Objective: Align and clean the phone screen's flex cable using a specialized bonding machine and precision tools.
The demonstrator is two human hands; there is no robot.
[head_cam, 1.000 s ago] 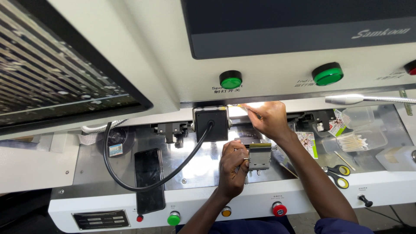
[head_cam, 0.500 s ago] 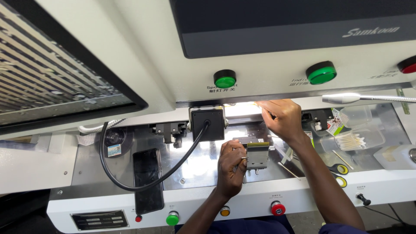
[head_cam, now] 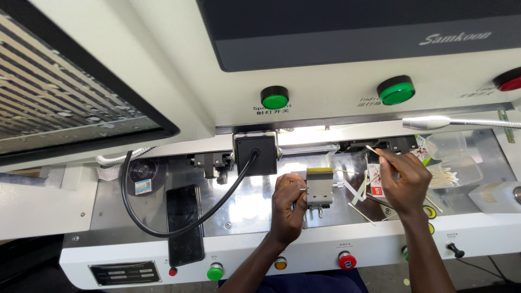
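My left hand [head_cam: 287, 203] grips the left side of a small grey metal fixture [head_cam: 319, 187] with a yellow strip on top, resting on the shiny steel work plate [head_cam: 244, 209]. My right hand [head_cam: 400, 182] is to the right of the fixture, apart from it, pinching a thin white swab stick [head_cam: 374, 151] that points up and left. Several loose swab sticks [head_cam: 359, 192] lie on the plate between the hands.
A black camera box [head_cam: 255, 154] with a thick black cable [head_cam: 163, 230] hangs behind the fixture. A dark phone [head_cam: 184, 223] lies at the left. A clear tub of swabs [head_cam: 453, 173] sits right, under a gooseneck lamp [head_cam: 434, 122]. Green buttons [head_cam: 275, 97] and red button [head_cam: 346, 260] dot the machine.
My right hand has pulled back from the rear of the machine to the right of the fixture, still holding the swab. My left hand stays on the fixture.
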